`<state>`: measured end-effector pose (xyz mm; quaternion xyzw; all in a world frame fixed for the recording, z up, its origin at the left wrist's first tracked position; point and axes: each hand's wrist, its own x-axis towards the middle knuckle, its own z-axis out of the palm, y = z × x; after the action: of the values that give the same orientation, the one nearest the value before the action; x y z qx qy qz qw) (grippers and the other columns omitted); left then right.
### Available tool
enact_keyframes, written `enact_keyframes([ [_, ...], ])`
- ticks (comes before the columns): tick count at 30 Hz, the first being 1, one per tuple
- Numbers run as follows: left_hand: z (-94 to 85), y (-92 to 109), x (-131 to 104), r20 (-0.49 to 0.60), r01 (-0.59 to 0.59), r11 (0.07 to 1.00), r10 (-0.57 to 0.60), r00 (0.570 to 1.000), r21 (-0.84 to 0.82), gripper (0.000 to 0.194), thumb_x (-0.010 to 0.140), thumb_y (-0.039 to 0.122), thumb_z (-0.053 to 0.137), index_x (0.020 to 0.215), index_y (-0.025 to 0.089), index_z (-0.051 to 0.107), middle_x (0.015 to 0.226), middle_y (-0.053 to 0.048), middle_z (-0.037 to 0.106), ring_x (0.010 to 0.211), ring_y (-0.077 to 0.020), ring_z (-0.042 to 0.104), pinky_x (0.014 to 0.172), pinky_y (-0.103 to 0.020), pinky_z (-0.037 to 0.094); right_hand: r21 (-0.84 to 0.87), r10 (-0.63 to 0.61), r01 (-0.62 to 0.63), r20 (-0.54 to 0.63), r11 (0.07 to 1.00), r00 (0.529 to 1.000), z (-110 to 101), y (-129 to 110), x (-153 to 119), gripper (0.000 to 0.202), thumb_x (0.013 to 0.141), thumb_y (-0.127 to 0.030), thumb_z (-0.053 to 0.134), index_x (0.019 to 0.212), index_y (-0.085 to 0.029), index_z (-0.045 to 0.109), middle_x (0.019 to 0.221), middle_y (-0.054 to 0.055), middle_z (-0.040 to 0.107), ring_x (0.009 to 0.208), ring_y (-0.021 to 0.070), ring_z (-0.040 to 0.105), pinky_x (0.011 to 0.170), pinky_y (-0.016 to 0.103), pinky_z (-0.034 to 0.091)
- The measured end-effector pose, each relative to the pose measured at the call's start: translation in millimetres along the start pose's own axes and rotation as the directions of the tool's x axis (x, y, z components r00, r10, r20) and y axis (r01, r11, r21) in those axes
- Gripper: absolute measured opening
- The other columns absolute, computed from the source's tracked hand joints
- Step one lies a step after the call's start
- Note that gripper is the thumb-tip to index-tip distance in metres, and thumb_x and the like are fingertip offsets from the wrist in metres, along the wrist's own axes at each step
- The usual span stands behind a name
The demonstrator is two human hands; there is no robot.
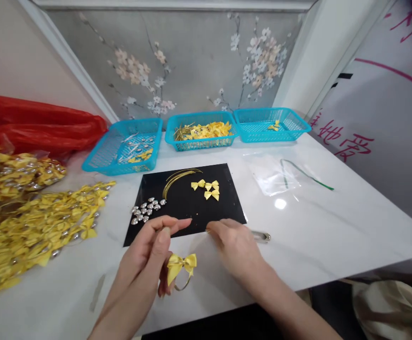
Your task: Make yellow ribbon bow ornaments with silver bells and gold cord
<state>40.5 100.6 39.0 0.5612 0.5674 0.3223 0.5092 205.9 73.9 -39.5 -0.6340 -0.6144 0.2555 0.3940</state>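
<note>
My left hand (149,257) holds a yellow bow (180,264) with a thin gold wire loop hanging below it; its index finger stretches out to the right. My right hand (236,245) is at the near right edge of a black mat (188,212), fingers bent down, and what they hold, if anything, is hidden. Near the right hand lies a metal clipper-like tool (261,236), partly covered. On the mat are silver beads (144,211) at the left, curved gold wires (172,182) at the top and three yellow bows (212,194).
Three blue baskets stand at the back: left (99,156), middle (170,137) and right (250,137). Many strung yellow bows (60,217) and a red bag (39,125) fill the left side. A clear plastic bag (271,177) and green tie (312,178) lie right.
</note>
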Motion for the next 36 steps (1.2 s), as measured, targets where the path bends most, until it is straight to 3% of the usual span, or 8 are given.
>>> enact_keyframes([
  [6,-1.7,5.1,-8.6,-0.013,0.038,0.992,-0.04,0.999,-0.123,0.046,0.086,0.064,0.067,0.115,0.029,0.063,0.132,-0.011,0.074,0.037,-0.0003,0.042,0.034,-0.013,0.034,0.072,-0.186,0.182,0.06,0.981,0.981,-28.8,-18.7,-24.1,0.047,0.095,-0.009,0.05,0.136,-0.026,0.064,0.148,0.014,0.056,0.111,0.0246,0.067,0.098,0.045,0.055],
  [13,-4.8,0.5,-18.1,0.001,-0.072,0.996,0.072,0.997,-0.058,0.039,0.084,0.055,0.073,0.113,0.029,0.071,0.116,-0.007,0.08,0.045,-0.0073,0.051,0.043,-0.022,0.046,0.633,0.073,-0.263,0.31,0.728,0.948,-12.7,-45.6,-28.3,0.013,0.097,-0.031,0.059,0.088,-0.021,0.06,0.076,0.0,0.066,0.065,0.014,0.065,0.062,0.025,0.053],
  [17,-9.9,-17.3,-19.4,0.012,-0.092,0.994,0.092,0.996,0.063,0.029,0.084,0.042,0.073,0.11,0.031,0.071,0.06,0.004,0.07,0.054,-0.0159,0.066,0.055,-0.023,0.054,0.39,-0.072,0.117,-0.128,0.913,0.989,-3.9,-40.5,-27.5,0.011,0.096,-0.016,0.057,0.086,-0.02,0.061,0.073,0.0,0.064,0.062,0.0124,0.061,0.057,0.022,0.049],
  [21,-4.1,-29.2,-24.9,-0.118,-0.178,0.98,0.188,0.975,0.086,0.011,0.081,0.036,0.074,0.086,0.027,0.07,0.106,-0.003,0.076,0.058,-0.0159,0.073,0.053,-0.025,0.059,-0.002,-0.387,0.419,-0.39,0.908,0.836,4.0,-33.5,-32.2,0.022,0.091,-0.001,0.055,0.088,-0.02,0.064,0.075,0.003,0.066,0.068,0.0156,0.062,0.064,0.027,0.051],
  [23,-2.5,-27.4,-30.3,-0.101,-0.069,0.997,0.065,0.993,-0.036,0.02,0.079,0.042,0.077,0.092,0.028,0.071,0.116,-0.006,0.075,0.065,-0.0195,0.076,0.044,-0.023,0.055,-0.02,-0.394,0.424,-0.409,0.905,0.823,5.6,-31.2,-33.0,0.023,0.091,0.0,0.056,0.088,-0.02,0.065,0.075,0.004,0.067,0.069,0.0172,0.063,0.065,0.029,0.052],
  [27,-15.9,-20.1,-31.8,-0.012,0.105,0.974,-0.109,0.994,-0.201,0.039,0.078,0.054,0.08,0.107,0.03,0.073,0.117,-0.009,0.08,0.074,-0.0228,0.078,0.046,-0.022,0.054,0.059,-0.294,0.343,-0.396,0.937,0.87,-3.6,-33.4,-31.1,0.018,0.093,-0.005,0.058,0.089,-0.02,0.065,0.072,0.001,0.067,0.061,0.0139,0.062,0.056,0.024,0.051],
  [31,-30.2,-21.5,-19.9,0.05,0.021,0.998,-0.018,0.999,-0.064,0.031,0.082,0.053,0.078,0.1,0.028,0.078,0.077,-0.004,0.08,0.056,-0.0175,0.067,0.048,-0.023,0.054,0.442,-0.014,0.112,-0.22,0.89,0.975,-16.0,-41.7,-29.8,0.011,0.092,-0.017,0.065,0.082,-0.021,0.066,0.069,-0.001,0.069,0.057,0.0121,0.063,0.051,0.021,0.049],
  [36,-19.9,-19.0,-18.0,0.148,-0.06,0.992,0.076,0.986,-0.11,0.027,0.077,0.04,0.084,0.102,0.032,0.079,0.102,-0.005,0.082,0.088,-0.0246,0.077,0.07,-0.028,0.063,0.531,0.04,0.053,-0.162,0.846,0.986,-16.7,-49.5,-31.0,0.01,0.09,-0.021,0.067,0.08,-0.021,0.068,0.07,-0.002,0.069,0.06,0.0108,0.062,0.055,0.02,0.05],
])
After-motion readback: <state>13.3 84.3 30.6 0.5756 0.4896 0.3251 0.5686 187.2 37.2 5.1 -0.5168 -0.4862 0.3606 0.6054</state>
